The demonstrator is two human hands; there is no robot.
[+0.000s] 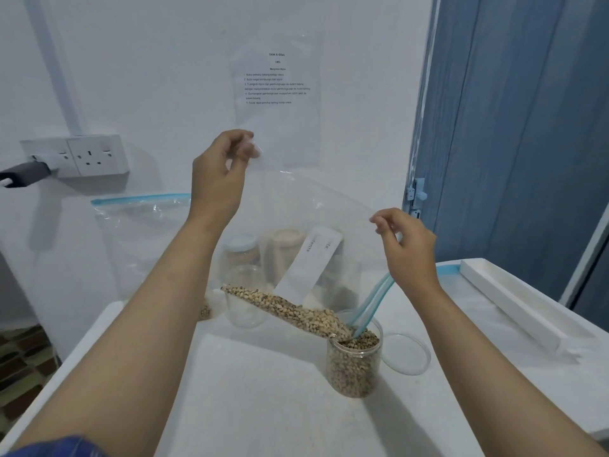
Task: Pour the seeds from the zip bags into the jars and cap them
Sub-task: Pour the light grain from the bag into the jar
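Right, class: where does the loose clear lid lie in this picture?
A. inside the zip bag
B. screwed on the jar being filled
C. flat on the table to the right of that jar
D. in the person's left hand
C: the clear lid lies flat on the table, right of the open jar taking the seeds.

"TASK & GOAL" atop wall sheet (276, 94); smaller lines unreadable

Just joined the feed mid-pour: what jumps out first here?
The clear zip bag, pinched at its corners by the raised left hand and right hand, slants across the middle, spilling pale speckled seeds into the open clear jar on the white table. Its clear round lid lies just right of the jar.
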